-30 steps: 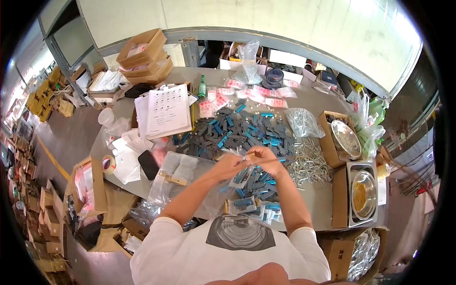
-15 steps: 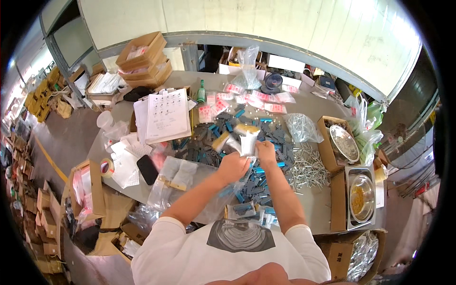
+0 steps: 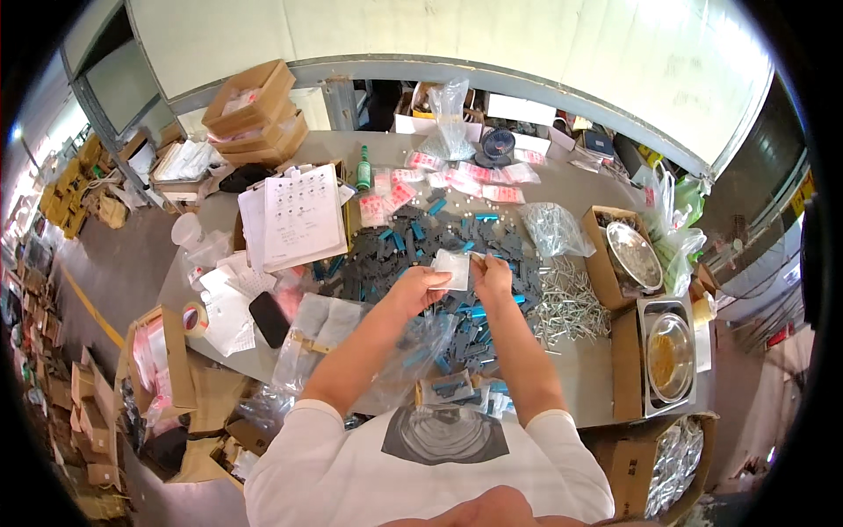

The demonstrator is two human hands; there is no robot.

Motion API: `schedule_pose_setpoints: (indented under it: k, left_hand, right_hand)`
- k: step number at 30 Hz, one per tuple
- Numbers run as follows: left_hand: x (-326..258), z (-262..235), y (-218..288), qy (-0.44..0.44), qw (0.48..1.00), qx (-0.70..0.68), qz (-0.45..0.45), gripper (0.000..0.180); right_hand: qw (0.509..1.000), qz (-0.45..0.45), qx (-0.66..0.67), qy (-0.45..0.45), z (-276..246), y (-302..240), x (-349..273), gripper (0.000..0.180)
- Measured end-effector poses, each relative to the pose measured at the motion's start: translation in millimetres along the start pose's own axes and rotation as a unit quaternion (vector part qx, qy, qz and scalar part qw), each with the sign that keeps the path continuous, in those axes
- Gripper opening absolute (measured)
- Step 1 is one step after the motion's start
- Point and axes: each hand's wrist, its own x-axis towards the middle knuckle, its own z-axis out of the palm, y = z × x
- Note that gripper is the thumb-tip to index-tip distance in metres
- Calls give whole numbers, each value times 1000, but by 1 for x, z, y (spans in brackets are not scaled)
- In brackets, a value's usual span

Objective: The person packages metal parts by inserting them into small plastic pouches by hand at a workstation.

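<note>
A small whitish plastic bag hangs between my hands above the middle of the table. My left hand is closed on its left side, thumb on top. The fingers of my right hand pinch together at the bag's upper right corner. Whether the bag holds anything cannot be made out. Beneath both hands spreads a heap of dark grey and blue plastic parts. Clear plastic bags lie beside my left forearm, and filled small bags sit close to my body.
Loose screws and a bag of metal pieces lie on the right. Beyond them stand a cardboard box and a metal bowl. A clipboard with papers, a phone and a green bottle are on the left.
The tan-topped white packet held up between my hands no longer shows; a flat whitish bag is there now. My left hand has moved slightly up and left.
</note>
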Motion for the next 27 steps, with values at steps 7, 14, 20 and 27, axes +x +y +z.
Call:
schedule_pose_setpoints:
  k: [7,14,20,27]
  left_hand:
    - [-17,-4,3,46,996,73,23,17]
    - [-27,4,-2,19,978,179,101,17]
    - [-33,7,-23,15,960,227,163,30]
    - [-49,20,-23,71,896,346,270,17]
  right_hand:
    - [928,47,-350,-118,-27,-35,-70,24]
    - [460,-78,-775,-425,-128,22,-143,40]
    - [421,-224,-805,-353,-126,39,-181,53]
    - [354,-250,-818,-378,-131,56,-172,53]
